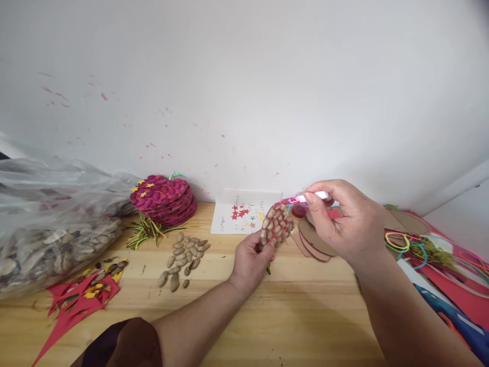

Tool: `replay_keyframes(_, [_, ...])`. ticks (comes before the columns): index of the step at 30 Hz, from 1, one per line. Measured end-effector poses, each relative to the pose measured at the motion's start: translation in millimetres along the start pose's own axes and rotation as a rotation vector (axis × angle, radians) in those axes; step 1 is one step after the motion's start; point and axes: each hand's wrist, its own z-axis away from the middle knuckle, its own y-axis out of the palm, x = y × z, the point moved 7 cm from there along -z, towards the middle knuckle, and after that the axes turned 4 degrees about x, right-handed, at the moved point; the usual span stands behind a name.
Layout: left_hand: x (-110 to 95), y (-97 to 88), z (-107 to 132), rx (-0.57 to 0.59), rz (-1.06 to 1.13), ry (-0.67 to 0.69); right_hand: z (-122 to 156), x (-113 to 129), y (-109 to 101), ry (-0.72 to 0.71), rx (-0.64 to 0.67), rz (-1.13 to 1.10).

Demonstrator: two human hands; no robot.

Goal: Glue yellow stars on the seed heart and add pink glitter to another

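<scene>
My left hand [249, 262] is closed on the lower edge of a disc covered in peanuts [278, 224], holding it tilted above the table. Magenta colour shows along the disc's upper left edge, while most of its peanuts are plain tan. Between the thumb and fingers of my right hand [349, 221] is a paintbrush [318, 196] with a white handle. Its magenta-stained end reaches the disc's top edge; the exact bristle contact is too small to make out. A small dark red paint pot [299, 210] appears just behind the disc.
Left of my hands lie loose peanuts [183, 257], a stack of magenta peanut discs [164, 201], red paper scraps [84, 295] and a clear bag of peanuts [57, 244]. A white card with paper stars [225, 216] stands behind. Cardboard rounds [315, 239] and coloured cords [405, 242] are at right.
</scene>
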Motion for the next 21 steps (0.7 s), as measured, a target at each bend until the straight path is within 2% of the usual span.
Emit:
replay_keyframes(5, [-3.5,-0.2,0.1,-0.016,0.021,-0.005,0.1,1.4,-0.1,0.004,0.022,-0.058])
replay_keyframes(21, [1.1,-0.5,-0.4,-0.004,0.01,0.001,1.8,-8.3,3.0,0.054,0.028,-0.042])
